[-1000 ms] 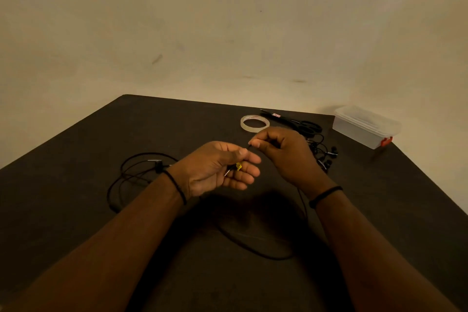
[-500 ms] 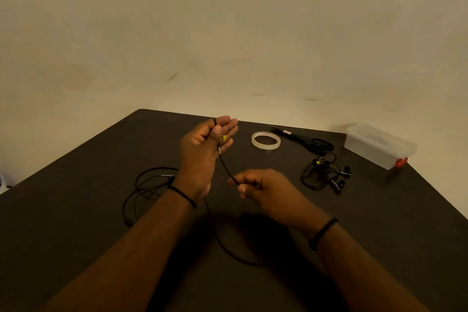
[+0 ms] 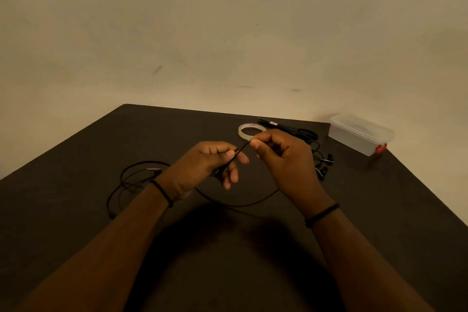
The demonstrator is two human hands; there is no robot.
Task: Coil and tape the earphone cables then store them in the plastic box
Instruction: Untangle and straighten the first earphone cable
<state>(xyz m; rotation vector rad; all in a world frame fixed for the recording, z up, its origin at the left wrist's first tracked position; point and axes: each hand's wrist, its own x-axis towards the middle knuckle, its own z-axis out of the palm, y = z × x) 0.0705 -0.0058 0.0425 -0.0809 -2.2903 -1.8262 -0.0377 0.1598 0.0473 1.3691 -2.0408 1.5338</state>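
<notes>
The coiling step is in hand, judging by the layout. Above the dark brown bench (image 3: 76,210), the left hand (image 3: 202,164) pinches the thin black earphone cable (image 3: 238,204) between thumb and fingers, and the right hand (image 3: 283,157) pinches the same cable a little further along, just in front of the clear roll of sticky tape (image 3: 252,131). The slack droops in a loop onto the bench on the near side of the tape, trailing left to loose turns (image 3: 131,180). A second tangled black earphone set (image 3: 323,163) lies right of the tape, beside black scissors (image 3: 301,132); the lidded clear plastic box (image 3: 359,134) sits further right. Next likely calls for winding the slack round the left fingers evenly, without kinks.
</notes>
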